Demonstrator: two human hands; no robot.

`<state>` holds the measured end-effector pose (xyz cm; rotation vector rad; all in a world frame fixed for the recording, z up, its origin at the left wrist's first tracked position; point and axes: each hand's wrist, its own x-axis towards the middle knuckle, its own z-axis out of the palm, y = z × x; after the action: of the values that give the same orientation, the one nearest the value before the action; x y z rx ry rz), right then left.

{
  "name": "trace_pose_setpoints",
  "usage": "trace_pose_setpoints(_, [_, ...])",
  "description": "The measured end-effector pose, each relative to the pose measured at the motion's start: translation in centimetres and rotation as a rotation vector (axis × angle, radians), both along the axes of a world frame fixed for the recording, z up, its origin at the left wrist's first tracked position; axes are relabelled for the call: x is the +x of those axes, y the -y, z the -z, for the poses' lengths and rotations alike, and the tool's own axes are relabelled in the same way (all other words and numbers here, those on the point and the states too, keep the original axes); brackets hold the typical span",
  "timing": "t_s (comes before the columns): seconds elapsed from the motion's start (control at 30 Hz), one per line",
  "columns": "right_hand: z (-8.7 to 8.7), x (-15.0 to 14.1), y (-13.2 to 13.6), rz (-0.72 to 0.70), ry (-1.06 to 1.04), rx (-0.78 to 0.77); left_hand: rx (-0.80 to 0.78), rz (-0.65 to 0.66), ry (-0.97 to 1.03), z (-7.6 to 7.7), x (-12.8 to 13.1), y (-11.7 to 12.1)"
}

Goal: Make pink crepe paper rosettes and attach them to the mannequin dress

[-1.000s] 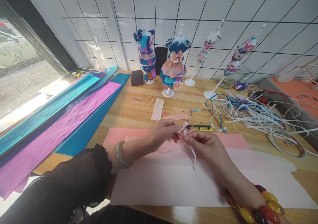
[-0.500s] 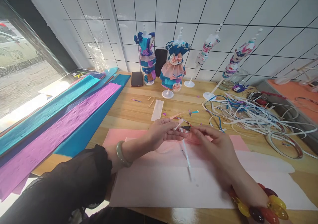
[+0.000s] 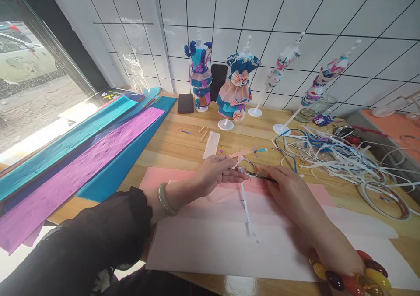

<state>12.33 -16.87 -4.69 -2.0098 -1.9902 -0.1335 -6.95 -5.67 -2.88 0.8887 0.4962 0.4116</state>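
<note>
Fingers of left hand (image 3: 216,172) pinch a small folded pale piece (image 3: 238,160), thumb on top, other fingers stretched toward the right fingers. White strip (image 3: 245,204) runs down from just under left fingertips, over the pale sheet (image 3: 213,248); its top end is hidden, can't tell if it's held. Right hand (image 3: 288,188) palm down, fingers bent at a thin dark tool (image 3: 263,177), which points toward left fingertips; can't tell whether they grip it or only touch it. Pink sheet (image 3: 320,194) lies below both sets of fingers.

Just beyond left fingers: peach scrap (image 3: 245,153) and pale rectangle (image 3: 211,145). Right of right fingers: tangle of strips (image 3: 331,151), mostly white, some blue; ring-shaped roll (image 3: 404,210) beside it. Well beyond left fingers: two dressed mannequins, one narrow (image 3: 201,79), one full-skirted (image 3: 234,95); upright phone (image 3: 218,79) between them, flat phone (image 3: 185,103) to their left. Well left of left fingers: long magenta paper (image 3: 98,169), teal paper (image 3: 82,134) alongside. Green bangle (image 3: 164,199) on left wrist, chunky bead bracelet (image 3: 352,283) on right.
</note>
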Motion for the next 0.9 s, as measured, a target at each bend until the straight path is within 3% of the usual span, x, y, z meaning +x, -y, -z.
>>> trace_pose_setpoints(0.13, [-0.9, 0.3, 0.4, 0.0, 0.001, -0.025, -0.01, -0.012, 0.017, 0.3, 0.0, -0.2])
trace_pose_setpoints(0.3, [-2.7, 1.4, 1.1, 0.183, -0.009, -0.02, 0.009, -0.006, 0.025, 0.3, 0.0, -0.3])
trace_pose_setpoints(0.43, [-3.5, 1.0, 1.3, 0.283, -0.327, -0.126, 0.023, -0.008, 0.036, 0.4, 0.0, -0.4])
trace_pose_setpoints(0.53, [-3.7, -0.2, 1.3, 0.247, -0.669, -0.151, 0.045, -0.001, 0.026, 0.3, 0.0, -0.2])
trace_pose_setpoints(0.63, [-4.1, -1.5, 1.3, 0.2, -0.837, -0.19, 0.082, 0.02, -0.006, 0.0, 0.0, 0.0])
trace_pose_setpoints(0.9, [-5.0, -2.5, 1.2, 0.004, -0.754, -0.437, 0.145, 0.088, -0.064, -0.2, -0.1, 0.0])
